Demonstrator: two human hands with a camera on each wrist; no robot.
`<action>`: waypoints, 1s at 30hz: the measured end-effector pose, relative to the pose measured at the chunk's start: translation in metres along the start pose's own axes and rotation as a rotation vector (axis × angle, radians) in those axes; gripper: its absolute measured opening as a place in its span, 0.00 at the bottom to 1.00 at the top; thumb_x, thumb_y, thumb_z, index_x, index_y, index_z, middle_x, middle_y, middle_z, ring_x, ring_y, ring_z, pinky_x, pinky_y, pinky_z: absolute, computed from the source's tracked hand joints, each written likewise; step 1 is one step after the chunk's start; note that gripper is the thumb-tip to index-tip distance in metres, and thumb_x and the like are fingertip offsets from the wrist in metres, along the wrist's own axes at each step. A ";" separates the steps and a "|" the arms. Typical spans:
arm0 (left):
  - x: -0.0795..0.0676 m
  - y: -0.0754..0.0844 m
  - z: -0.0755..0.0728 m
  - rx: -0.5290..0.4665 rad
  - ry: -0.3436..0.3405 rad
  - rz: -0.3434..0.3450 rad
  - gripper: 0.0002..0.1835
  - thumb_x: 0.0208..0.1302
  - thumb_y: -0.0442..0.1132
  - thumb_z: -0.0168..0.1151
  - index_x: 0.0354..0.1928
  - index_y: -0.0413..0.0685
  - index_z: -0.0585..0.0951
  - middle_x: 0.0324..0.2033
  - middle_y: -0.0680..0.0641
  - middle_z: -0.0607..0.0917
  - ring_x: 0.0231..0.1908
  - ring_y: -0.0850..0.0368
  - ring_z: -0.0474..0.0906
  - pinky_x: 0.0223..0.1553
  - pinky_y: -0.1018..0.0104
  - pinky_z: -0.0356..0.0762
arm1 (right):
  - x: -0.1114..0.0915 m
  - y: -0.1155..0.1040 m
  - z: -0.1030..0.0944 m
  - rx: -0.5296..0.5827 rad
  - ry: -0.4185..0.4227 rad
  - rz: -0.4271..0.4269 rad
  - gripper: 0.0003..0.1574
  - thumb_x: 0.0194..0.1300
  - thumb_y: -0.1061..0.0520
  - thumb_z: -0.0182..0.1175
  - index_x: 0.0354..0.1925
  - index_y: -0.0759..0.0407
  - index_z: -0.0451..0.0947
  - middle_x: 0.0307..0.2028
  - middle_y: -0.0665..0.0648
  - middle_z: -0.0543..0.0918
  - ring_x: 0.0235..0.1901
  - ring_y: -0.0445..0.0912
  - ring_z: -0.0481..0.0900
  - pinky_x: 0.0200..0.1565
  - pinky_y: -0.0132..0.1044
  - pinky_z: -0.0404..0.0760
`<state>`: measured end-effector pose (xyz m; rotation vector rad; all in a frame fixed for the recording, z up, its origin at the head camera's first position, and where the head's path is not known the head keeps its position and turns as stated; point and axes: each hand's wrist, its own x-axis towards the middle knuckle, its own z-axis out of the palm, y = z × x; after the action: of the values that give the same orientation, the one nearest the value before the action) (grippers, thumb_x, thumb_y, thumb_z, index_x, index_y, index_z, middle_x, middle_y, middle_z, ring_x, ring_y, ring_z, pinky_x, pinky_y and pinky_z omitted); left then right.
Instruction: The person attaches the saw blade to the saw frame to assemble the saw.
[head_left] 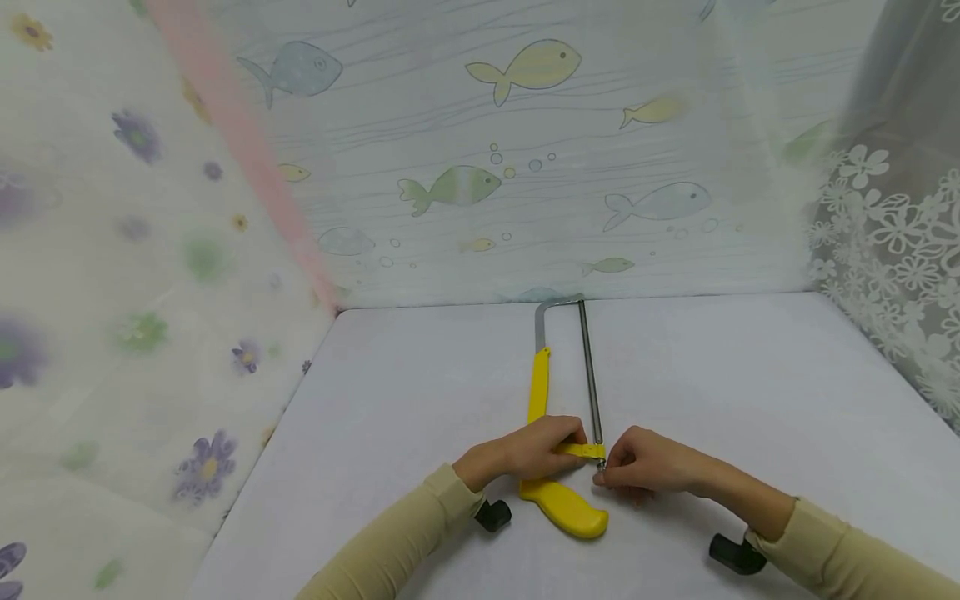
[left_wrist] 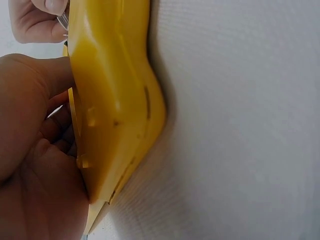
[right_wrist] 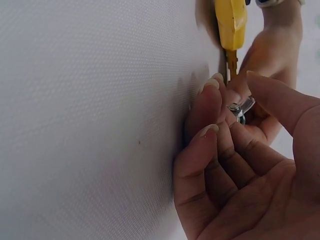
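Observation:
A hacksaw with a yellow handle point(head_left: 573, 510) and a grey blade point(head_left: 590, 375) lies on the white table. My left hand point(head_left: 536, 450) grips its yellow frame beside the handle, near the blade's lower end. In the left wrist view the yellow handle point(left_wrist: 112, 90) hides part of that hand point(left_wrist: 30, 165). My right hand point(head_left: 656, 462) is at the blade's lower end, its curled fingers around a small metal wing nut point(right_wrist: 242, 109). In the right wrist view those fingers point(right_wrist: 202, 107) partly cover the nut.
The white tabletop point(head_left: 712, 375) spreads around the saw. Behind it hangs a fish-print curtain point(head_left: 420, 258); a flower-print curtain point(head_left: 150, 400) is on the left and lace point(head_left: 900, 258) on the right. Black wrist-worn pieces point(head_left: 738, 554) show under both sleeves.

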<state>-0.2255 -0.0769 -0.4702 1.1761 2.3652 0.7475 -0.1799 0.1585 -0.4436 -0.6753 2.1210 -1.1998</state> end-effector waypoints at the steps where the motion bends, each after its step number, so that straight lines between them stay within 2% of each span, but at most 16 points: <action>1: 0.000 0.000 0.000 -0.003 -0.001 -0.002 0.07 0.75 0.40 0.62 0.48 0.49 0.77 0.41 0.57 0.81 0.40 0.67 0.72 0.47 0.78 0.72 | 0.000 0.000 0.000 0.000 0.002 0.000 0.20 0.71 0.52 0.65 0.25 0.64 0.84 0.19 0.55 0.80 0.17 0.43 0.72 0.19 0.31 0.71; 19: -0.002 0.002 -0.001 -0.002 0.002 -0.012 0.07 0.74 0.40 0.63 0.49 0.49 0.77 0.42 0.58 0.81 0.40 0.67 0.72 0.47 0.78 0.72 | -0.001 0.001 -0.002 0.017 0.008 0.036 0.19 0.71 0.51 0.64 0.27 0.63 0.85 0.20 0.55 0.81 0.18 0.44 0.73 0.20 0.31 0.70; 30: -0.001 0.002 -0.001 0.002 -0.002 -0.017 0.08 0.75 0.41 0.62 0.49 0.50 0.77 0.42 0.58 0.81 0.40 0.67 0.72 0.47 0.78 0.72 | -0.004 0.004 -0.004 -0.026 0.031 0.028 0.09 0.69 0.56 0.66 0.33 0.61 0.84 0.23 0.54 0.81 0.19 0.43 0.74 0.21 0.31 0.72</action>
<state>-0.2245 -0.0767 -0.4680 1.1554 2.3721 0.7383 -0.1809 0.1657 -0.4444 -0.6398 2.1683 -1.1767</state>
